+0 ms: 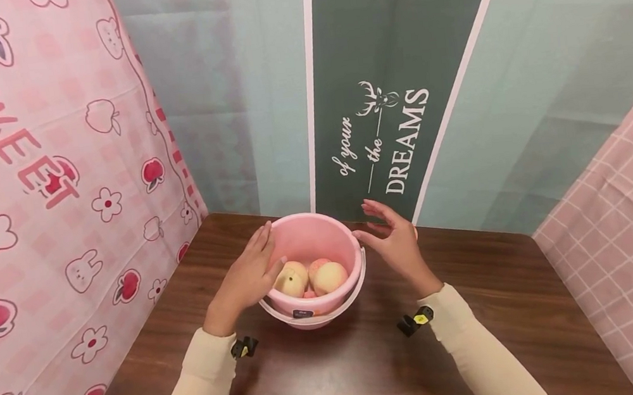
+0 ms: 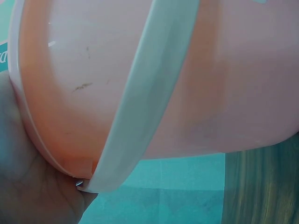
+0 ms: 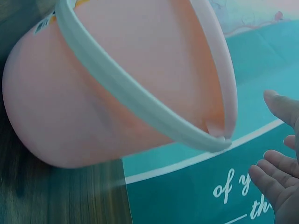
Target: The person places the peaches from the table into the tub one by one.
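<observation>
A pink bucket (image 1: 305,313) stands on the table with several pale yellow and pinkish peaches (image 1: 330,277) inside. Its white handle (image 1: 354,295) hangs down along the near side. At the bucket's left rim, my left hand (image 1: 249,274) rests with its fingers extended and the thumb by the opening. The left wrist view shows this palm (image 2: 28,186) against the rim, beside the handle's end. My right hand (image 1: 398,247) is held near the right rim, fingers spread and holding nothing. A gap between that hand (image 3: 280,172) and the bucket shows in the right wrist view.
The dark wooden table (image 1: 476,309) meets a green lettered cloth backdrop (image 1: 370,40) behind the bucket. A pink printed cloth (image 1: 69,247) hangs on the left and a pink checked one (image 1: 627,212) on the right. A small orange patch (image 1: 416,232) peeks out behind my right hand.
</observation>
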The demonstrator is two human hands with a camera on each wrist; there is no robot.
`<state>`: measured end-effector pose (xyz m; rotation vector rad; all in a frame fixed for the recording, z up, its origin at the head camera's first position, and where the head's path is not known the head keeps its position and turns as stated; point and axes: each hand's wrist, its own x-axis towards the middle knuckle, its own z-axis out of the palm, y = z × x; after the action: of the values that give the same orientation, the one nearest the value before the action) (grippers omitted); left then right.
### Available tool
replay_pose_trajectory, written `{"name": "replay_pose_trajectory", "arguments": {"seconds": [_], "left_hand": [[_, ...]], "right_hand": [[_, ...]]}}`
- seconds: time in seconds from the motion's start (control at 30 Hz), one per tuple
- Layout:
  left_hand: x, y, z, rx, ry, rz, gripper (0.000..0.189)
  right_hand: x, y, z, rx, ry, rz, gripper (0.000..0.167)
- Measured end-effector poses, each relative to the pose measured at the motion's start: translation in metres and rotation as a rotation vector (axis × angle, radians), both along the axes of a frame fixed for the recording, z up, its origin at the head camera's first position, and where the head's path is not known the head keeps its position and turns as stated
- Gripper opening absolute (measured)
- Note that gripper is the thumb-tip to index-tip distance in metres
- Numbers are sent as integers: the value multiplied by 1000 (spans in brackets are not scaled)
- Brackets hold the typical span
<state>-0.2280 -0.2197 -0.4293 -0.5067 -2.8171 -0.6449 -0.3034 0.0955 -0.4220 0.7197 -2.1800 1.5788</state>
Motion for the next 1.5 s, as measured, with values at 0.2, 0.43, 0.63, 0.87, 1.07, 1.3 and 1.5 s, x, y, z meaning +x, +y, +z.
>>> {"name": "replay_pose_trajectory", "arguments": {"seconds": [0.2, 0.43, 0.63, 0.87, 1.07, 1.3, 1.5], "left_hand": [[-1, 0, 0, -7, -6, -5, 71], [-3, 0, 1, 4, -15, -2, 71], [-5, 0, 0, 1, -19, -5, 71], [-5, 0, 1, 2, -20, -4, 70], [-6, 0, 0, 8, -26, -7, 70], [-2, -1, -1, 10, -41, 1, 70], [-3, -2, -3, 9, -28, 0, 71]], "right_hand": [[-5, 15, -6, 30, -14, -76, 67], [-9, 33, -5, 50, -42, -133, 67], [-13, 50, -5, 36, -37, -168, 64], [-16, 59, -3, 25, -56, -210, 65], [-5, 63, 8, 34, -99, -249, 63], [-14, 72, -7, 21, -128, -275, 64], [-39, 87, -36, 10, -153, -332, 63]]}}
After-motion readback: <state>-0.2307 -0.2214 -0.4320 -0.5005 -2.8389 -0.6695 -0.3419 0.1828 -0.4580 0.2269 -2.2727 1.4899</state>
